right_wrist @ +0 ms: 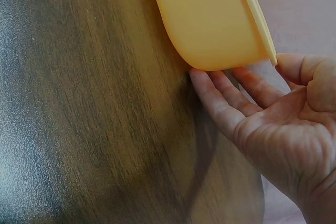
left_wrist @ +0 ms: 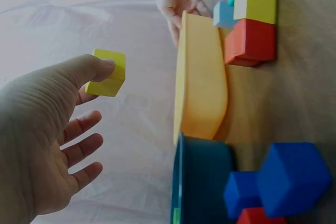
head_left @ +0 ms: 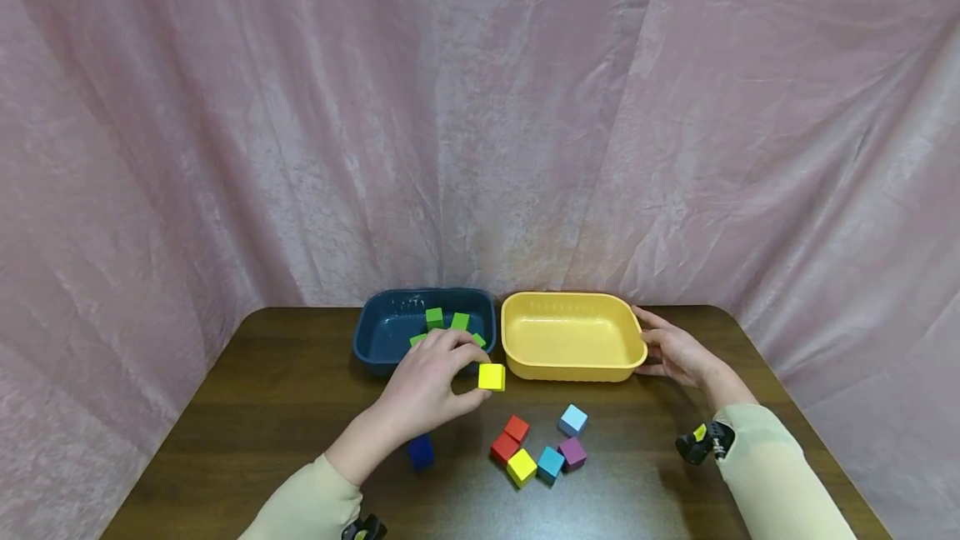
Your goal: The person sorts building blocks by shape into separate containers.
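Brown worktop [head_left: 637,490], loose cubes [head_left: 551,465] nearest; past them the left hand [head_left: 420,386] — its grip pinching a yellow cube [head_left: 491,377] aloft near the blue tray [head_left: 390,327], best kept light and square. Farther, right hand [head_left: 677,355] holds the end of the yellow tray [head_left: 573,336] — steady pressure should help.

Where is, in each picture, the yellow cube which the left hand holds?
Head: the yellow cube, pinched by the left hand, is in the lower middle.
Left wrist: the yellow cube is left of centre, in the upper half.
Right wrist: it is not in this picture.
Shared landmark: the yellow tray, visible in all three views.
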### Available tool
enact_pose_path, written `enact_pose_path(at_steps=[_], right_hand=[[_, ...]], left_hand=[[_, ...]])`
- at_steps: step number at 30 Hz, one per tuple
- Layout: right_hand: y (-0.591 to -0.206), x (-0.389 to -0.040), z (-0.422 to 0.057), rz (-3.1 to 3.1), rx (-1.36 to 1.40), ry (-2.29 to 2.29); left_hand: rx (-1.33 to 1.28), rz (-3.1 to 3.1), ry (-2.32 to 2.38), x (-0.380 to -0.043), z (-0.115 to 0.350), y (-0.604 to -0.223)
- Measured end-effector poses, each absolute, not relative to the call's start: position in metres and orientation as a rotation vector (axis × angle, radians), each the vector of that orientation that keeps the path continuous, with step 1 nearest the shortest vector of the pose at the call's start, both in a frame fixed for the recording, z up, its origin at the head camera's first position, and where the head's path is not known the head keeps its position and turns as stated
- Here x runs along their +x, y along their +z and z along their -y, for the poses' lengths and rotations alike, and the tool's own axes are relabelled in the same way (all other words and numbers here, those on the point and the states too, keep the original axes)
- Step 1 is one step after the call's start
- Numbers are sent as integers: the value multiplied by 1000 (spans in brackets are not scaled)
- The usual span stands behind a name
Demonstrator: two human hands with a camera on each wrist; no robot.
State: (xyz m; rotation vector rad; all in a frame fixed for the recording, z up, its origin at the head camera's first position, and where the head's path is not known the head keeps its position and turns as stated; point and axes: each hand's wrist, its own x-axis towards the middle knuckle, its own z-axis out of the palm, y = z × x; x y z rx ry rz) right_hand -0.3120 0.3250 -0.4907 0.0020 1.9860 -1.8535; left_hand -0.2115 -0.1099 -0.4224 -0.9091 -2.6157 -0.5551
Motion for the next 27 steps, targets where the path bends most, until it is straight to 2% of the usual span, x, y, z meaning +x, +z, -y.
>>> enact_pose_path(at_steps=[19, 27], right_hand=[[-489, -309, -323, -1999, 31, -1848], [-489, -309, -324, -2009, 31, -1848]], left_hand=[[-845, 2646, -480, -255, 68, -398], [-786, 2748, -431, -277, 53, -407]])
